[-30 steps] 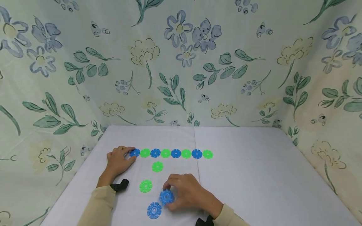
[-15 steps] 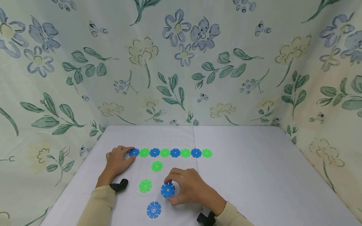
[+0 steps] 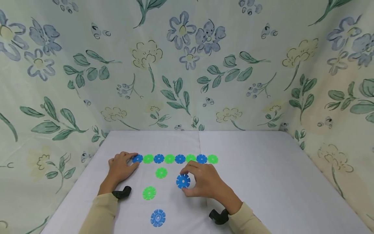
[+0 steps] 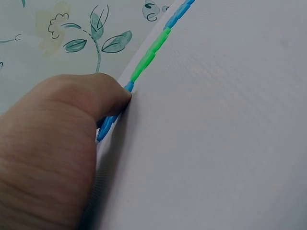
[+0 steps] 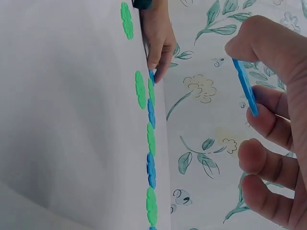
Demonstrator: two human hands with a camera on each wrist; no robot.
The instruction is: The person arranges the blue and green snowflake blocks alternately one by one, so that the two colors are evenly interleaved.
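Between thumb and fingertips, my right hand holds a blue interlocking plastic disc with a notched rim. The right wrist view shows this held disc edge-on, lifted above the tabletop. Farther back lies a straight row of alternating blue and green discs, edge to edge. At the row's left end, my left hand pinches the end blue disc; its thumb lies along that disc in the left wrist view. My right hand's fingers partly cover one green disc of the row.
Two loose green discs, a farther one and a nearer one, lie in front of the row. A loose blue disc sits nearest me. Floral cloth walls the white table at back and sides.
My right hand has lifted the blue disc from beside the nearest loose blue one and carried it forward and right, toward the row. My left hand stays at the row's left end.
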